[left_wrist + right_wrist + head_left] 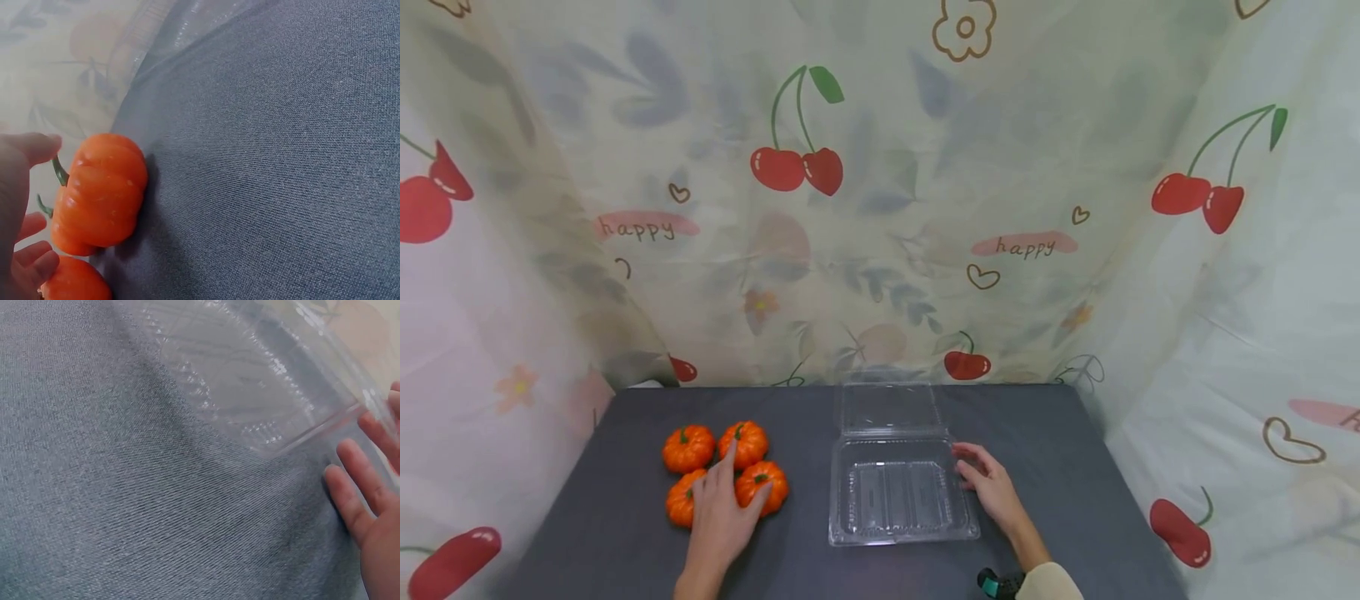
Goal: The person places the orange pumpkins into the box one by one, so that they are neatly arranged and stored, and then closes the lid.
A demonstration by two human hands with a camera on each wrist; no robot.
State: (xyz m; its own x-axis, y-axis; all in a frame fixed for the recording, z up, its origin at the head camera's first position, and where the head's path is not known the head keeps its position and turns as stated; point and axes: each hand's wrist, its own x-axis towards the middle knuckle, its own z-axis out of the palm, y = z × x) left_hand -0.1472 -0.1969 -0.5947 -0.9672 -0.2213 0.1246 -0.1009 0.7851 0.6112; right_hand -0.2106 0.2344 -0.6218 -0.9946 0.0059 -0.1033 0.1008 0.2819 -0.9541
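Observation:
Several small orange pumpkins with green stems sit in a cluster on the left of the dark table. My left hand (722, 508) is over them, thumb and fingers spread. Its thumb is close by the front right pumpkin (772, 481), and in the left wrist view a fingertip is near the stem of a pumpkin (103, 190). The hand partly hides the front left pumpkin (680, 502). A clear plastic clamshell box (842, 533) lies with its lid (891, 407) folded back. My right hand (992, 487) is at the box's right rim, loosely bent fingers against or close to it.
The dark cloth-covered table (805, 575) ends at a patterned curtain (880, 275) at the back and sides. A black device with a green patch (992, 583) is by the right wrist. The back left pumpkin (688, 450) stands farthest left.

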